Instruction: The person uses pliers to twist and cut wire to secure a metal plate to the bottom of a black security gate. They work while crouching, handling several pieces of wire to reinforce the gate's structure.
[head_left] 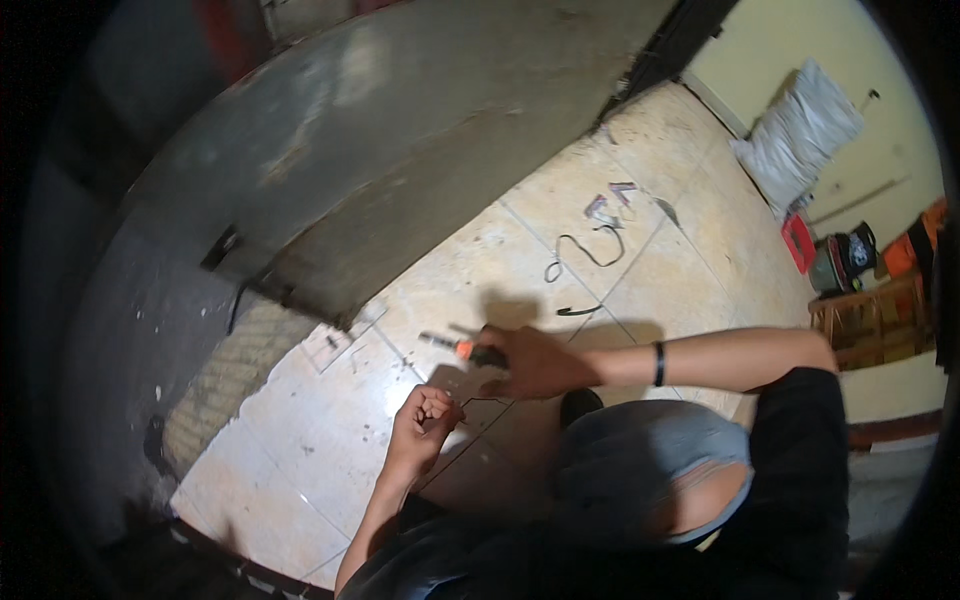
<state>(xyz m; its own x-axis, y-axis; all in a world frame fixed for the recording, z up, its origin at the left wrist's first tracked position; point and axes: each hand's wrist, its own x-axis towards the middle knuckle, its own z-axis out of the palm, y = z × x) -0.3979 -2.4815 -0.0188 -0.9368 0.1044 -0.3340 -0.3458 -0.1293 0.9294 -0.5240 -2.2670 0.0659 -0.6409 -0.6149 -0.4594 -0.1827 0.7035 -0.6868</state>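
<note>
My right hand (535, 362) is wrapped around a hand tool (465, 349) with a black and orange handle. Its narrow dark end points left, and its exact kind is hard to make out. Lower and to the left, my left hand (425, 418) is closed, with the fingers curled and the thumb against them. A thin dark wire (485, 400) runs from its fingertips toward the space under my right hand. Both hands are above the tiled floor (310, 445), slightly apart from each other.
A large grey metal door (400, 150) stands at the upper left. On the tiles lie a dark cord (590, 250), a short green-black strip (578, 311) and small wrappers (603, 210). A white sack (800, 135), a red container (798, 243) and a wooden frame (875, 315) are at the right wall.
</note>
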